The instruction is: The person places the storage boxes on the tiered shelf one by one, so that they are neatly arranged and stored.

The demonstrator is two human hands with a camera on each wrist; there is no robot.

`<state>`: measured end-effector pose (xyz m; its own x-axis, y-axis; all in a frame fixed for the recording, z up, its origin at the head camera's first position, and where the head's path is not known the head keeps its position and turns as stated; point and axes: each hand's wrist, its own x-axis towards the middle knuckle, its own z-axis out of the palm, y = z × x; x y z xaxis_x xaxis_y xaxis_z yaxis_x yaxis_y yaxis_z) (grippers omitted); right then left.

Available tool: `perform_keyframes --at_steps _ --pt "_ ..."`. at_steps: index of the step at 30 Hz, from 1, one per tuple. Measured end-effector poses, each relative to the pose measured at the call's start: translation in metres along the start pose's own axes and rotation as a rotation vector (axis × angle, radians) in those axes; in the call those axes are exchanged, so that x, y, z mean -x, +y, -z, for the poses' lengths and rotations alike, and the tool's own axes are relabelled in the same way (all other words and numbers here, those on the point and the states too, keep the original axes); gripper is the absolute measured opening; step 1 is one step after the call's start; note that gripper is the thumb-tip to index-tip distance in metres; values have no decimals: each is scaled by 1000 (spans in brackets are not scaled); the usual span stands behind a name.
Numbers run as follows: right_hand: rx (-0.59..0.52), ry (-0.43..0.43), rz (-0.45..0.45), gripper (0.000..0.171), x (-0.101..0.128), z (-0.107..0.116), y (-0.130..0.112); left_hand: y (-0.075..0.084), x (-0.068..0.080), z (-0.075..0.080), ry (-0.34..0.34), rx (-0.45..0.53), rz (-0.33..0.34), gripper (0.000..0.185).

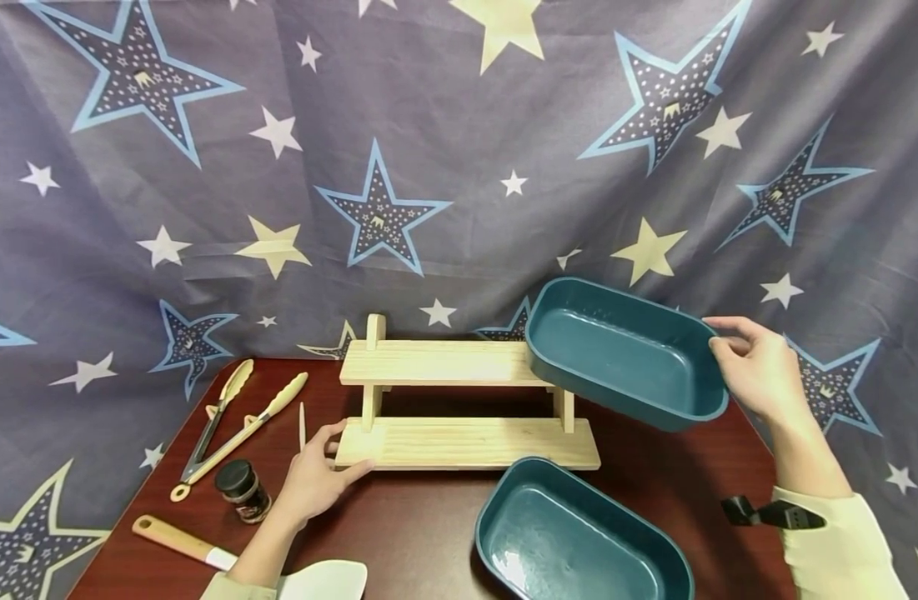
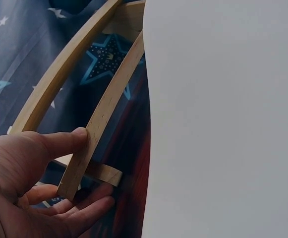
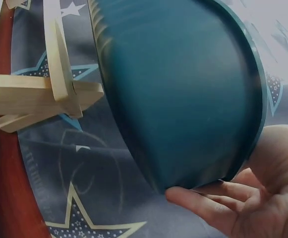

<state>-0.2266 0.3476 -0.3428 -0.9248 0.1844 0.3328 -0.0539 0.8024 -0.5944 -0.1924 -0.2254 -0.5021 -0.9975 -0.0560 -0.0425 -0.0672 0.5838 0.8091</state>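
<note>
My left hand [image 1: 319, 475] holds the left end of the lower board of a two-tier wooden shelf rack [image 1: 466, 442]. In the left wrist view the thumb lies on one side of the board [image 2: 106, 106] and the fingers reach beneath. My right hand [image 1: 759, 367] pinches the right end of a teal rectangular tub [image 1: 616, 337], raised at the rack's upper right. The tub is tilted and overlaps the right end of the upper board. From the right wrist view, its outer side [image 3: 183, 99] shows, with fingertips at its lower edge.
A second teal tub [image 1: 579, 533] stands before the rack. To the left lie tongs [image 1: 229, 442], a dark-lidded jar [image 1: 243, 492] and a wooden-handled white spatula [image 1: 323, 581]. A star-patterned cloth [image 1: 459, 167] hangs behind the table. A pale surface [image 2: 223, 119] blocks half the left wrist view.
</note>
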Motion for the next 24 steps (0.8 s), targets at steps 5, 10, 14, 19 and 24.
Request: perform_keyframes --at_steps 5,10,14,19,24 --pt "-46 -25 -14 40 -3 -7 -7 2 0 1 0 -4 -4 88" --pt "-50 -45 5 40 -6 -14 -14 3 1 1 -5 3 7 89" --pt "-57 -52 27 38 -8 -21 -20 2 1 1 -11 5 14 89" --pt "-71 -63 48 36 -11 -31 -28 -1 1 0 -20 12 18 89" --pt "-74 -71 54 34 -16 -41 -40 -4 -1 0 -25 17 11 91"
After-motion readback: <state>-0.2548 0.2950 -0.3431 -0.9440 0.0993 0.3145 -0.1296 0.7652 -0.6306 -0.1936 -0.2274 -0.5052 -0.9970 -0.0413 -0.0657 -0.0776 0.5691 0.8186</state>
